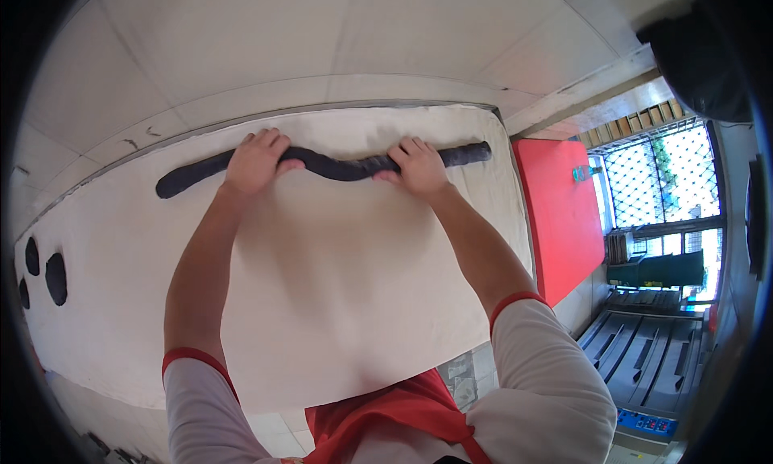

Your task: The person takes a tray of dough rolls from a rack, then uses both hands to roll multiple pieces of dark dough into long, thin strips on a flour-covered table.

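Note:
A long black rope of dough point(332, 167) lies across the far part of a pale cloth-covered table point(338, 263). It dips in a shallow curve between my hands, and both ends stick out past them. My left hand point(256, 162) is wrapped over the rope left of its middle, fingers on the far side and thumb on the near side. Over the right part, my right hand point(416, 166) grips it the same way. Both arms reach forward, and the rope appears to rest on the cloth at its left end.
Several dark dough lumps point(55, 279) lie at the table's left edge. A tiled wall point(266, 41) rises behind. To the right stand a red table point(561, 214) with a bottle point(583, 173) on it and a metal deck oven point(642, 359).

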A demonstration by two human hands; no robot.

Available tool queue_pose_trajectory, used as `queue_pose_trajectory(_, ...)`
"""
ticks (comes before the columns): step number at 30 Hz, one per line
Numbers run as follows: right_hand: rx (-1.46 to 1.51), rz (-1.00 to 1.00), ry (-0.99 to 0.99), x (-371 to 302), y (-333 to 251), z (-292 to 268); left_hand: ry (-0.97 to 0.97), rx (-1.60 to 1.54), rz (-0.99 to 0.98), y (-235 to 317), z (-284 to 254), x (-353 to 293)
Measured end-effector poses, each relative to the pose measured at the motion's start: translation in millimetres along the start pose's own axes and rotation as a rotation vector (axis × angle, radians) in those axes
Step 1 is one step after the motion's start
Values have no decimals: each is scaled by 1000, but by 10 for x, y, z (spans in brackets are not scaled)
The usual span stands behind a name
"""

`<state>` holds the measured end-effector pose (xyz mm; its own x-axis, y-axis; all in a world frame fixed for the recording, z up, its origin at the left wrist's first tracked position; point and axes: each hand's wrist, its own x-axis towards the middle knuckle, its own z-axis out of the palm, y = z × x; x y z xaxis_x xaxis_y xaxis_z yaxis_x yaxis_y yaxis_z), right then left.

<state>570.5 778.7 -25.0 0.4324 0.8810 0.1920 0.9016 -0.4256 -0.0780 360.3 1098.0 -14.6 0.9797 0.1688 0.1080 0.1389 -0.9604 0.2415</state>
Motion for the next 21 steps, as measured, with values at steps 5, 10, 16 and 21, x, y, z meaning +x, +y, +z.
queue_pose_trajectory(5, 25, -101, 20, -129, 676, -213, 365, 178, 77, 778, 161, 181)
queue_pose_trajectory(10, -40, -19, 10, -644, 1451, -395, 314, 135, 221, 2070, 520, 879)
queue_pose_trajectory(16, 159, 84, -185, -625, 2161, -664, -94, -19, -101, 2657, 654, 1447)
queue_pose_trajectory(21, 30, -38, 229, -1066, 1747, -377, 126, 47, -57, 3454, 1231, 1327)
